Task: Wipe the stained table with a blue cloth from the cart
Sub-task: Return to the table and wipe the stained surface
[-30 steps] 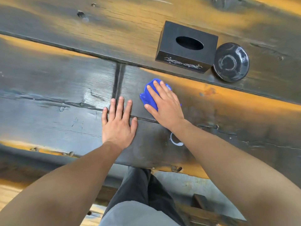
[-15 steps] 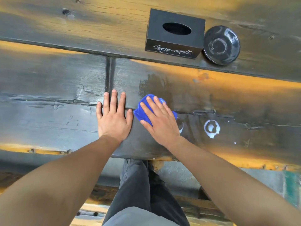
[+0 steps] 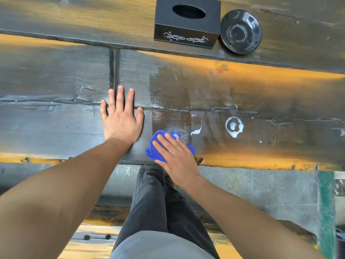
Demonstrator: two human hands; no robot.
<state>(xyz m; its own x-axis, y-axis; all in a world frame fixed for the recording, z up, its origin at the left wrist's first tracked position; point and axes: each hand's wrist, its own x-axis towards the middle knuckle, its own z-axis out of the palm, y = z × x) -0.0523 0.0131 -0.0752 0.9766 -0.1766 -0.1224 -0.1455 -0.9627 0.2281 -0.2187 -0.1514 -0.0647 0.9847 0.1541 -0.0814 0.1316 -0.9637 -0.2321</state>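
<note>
Bright daylight, wet glare, wide-angle edge bending

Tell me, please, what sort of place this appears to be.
Probably a restaurant or tea house: a rustic dark wooden plank table carries a black tissue box and a glossy black round dish.

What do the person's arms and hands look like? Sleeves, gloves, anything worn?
Both forearms are bare up to the frame edge: no sleeves in view. The left hand and right hand have no gloves, rings, watch or wristband showing. Nails are short. Below them: dark grey trousers.
</note>
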